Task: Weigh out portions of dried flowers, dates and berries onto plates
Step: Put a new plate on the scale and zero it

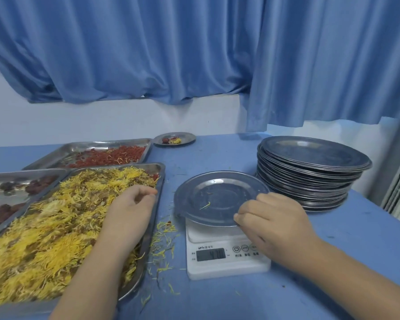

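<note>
- Looking down from the head camera, I see my left hand resting in the tray of dried yellow flowers, fingers curled loosely together at the tray's far right rim; whether any petals are pinched in them I cannot tell
- my right hand sits at the near right edge of the metal plate, fingertips drawn together on its rim; the plate rests on the white scale and overhangs it on all sides
- under the right hand's wrist the scale's display shows digits, too blurred for me to read with confidence
- on the plate, just left of the right hand, lie a few stray yellow strands; otherwise its surface is bare metal
- beyond the right hand stands a stack of plates, just beside the plate on the scale
- beyond the left hand lies the tray of red berries; to its left, the tray of dark dates
- far ahead, between both hands, a small filled plate holds a date, berries and flowers
- loose petals are scattered on the blue table between the flower tray and the scale
</note>
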`<state>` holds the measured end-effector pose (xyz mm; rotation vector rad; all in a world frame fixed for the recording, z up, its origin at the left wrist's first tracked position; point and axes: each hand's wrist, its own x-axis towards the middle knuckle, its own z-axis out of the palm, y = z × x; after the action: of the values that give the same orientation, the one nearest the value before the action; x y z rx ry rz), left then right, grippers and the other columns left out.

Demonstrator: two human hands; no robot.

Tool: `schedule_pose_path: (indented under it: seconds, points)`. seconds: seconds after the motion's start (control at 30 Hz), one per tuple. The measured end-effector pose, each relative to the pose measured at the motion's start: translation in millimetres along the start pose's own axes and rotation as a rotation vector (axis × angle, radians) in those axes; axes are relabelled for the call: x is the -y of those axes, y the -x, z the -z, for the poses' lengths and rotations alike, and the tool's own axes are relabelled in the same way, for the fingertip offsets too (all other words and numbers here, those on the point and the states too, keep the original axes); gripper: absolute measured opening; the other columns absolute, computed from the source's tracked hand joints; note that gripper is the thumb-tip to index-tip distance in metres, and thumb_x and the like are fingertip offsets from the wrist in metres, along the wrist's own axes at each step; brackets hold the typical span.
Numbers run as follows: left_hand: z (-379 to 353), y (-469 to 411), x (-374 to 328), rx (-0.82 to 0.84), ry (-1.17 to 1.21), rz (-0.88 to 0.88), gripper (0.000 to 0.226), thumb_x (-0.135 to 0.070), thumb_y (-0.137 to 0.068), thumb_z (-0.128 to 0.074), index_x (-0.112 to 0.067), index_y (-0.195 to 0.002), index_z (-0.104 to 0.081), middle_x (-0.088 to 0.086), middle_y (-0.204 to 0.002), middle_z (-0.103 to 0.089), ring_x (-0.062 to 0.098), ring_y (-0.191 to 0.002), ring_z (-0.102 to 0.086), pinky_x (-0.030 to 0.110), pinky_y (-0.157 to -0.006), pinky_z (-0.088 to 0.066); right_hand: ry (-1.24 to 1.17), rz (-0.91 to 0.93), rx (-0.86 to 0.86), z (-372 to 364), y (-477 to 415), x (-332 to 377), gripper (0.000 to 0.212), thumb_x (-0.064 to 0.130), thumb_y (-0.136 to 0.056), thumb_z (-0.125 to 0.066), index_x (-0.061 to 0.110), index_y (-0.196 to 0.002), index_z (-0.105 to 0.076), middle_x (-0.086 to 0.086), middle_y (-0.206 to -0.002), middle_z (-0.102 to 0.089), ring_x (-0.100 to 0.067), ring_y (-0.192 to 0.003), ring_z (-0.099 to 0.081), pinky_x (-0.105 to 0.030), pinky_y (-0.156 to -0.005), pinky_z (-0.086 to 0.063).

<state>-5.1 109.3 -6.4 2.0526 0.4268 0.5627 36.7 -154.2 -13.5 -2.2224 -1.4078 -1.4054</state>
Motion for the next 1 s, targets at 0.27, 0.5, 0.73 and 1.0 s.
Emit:
schedule_pose_path:
  seconds: [0.27, 0.5, 0.73, 1.0]
  points:
    - [-2, 1, 0, 0.013, 0.024, -0.006, 0.014, -0.031, -0.095, -0.054, -0.036, -0.089, -0.066, -0.010, -0.081, -0.066, 0.009, -0.064, -0.058, 0.026, -0.053, -0.042, -0.026, -0.099, 0.128, -2, 7, 4, 0.013, 0.005, -0.069, -0.075, 0.016, -0.067, -0.068, 0.003, -0.068, -0.064, -0.023, -0.052, -0.054, -0.030, -0.048, -0.047]
    - [-1, 0, 3, 0.029, 0.002, -0.018, 0.015, -0.032, -0.095, -0.053, -0.037, -0.089, -0.066, -0.007, -0.078, -0.067, 0.006, -0.058, -0.058, 0.024, -0.049, -0.043, -0.374, -0.253, 0.217, 20, 23, -4, 0.017, 0.030, -0.091, -0.059, 0.019, -0.088, -0.072, 0.008, -0.085, -0.064, -0.010, -0.075, -0.062, -0.028, -0.063, -0.051]
    - [1, 1, 3, 0.032, 0.017, -0.009, 0.016, -0.031, -0.094, -0.053, -0.037, -0.090, -0.067, -0.006, -0.089, -0.069, 0.021, -0.080, -0.068, 0.025, -0.056, -0.047, -0.539, -0.443, 0.467, 29, 43, -14, 0.042, 0.053, -0.092, -0.047, 0.021, -0.068, -0.061, 0.007, -0.059, -0.056, -0.008, -0.059, -0.051, -0.028, -0.060, -0.046]
    - [-1, 6, -3, 0.050, -0.039, -0.031, 0.017, -0.028, -0.094, -0.053, -0.035, -0.089, -0.068, -0.005, -0.086, -0.072, 0.015, -0.073, -0.065, 0.013, -0.046, -0.043, -0.627, -0.538, 0.635, 28, 41, -9, 0.033, 0.068, -0.073, -0.054, 0.041, -0.087, -0.064, 0.013, -0.072, -0.063, -0.009, -0.066, -0.057, -0.024, -0.059, -0.048]
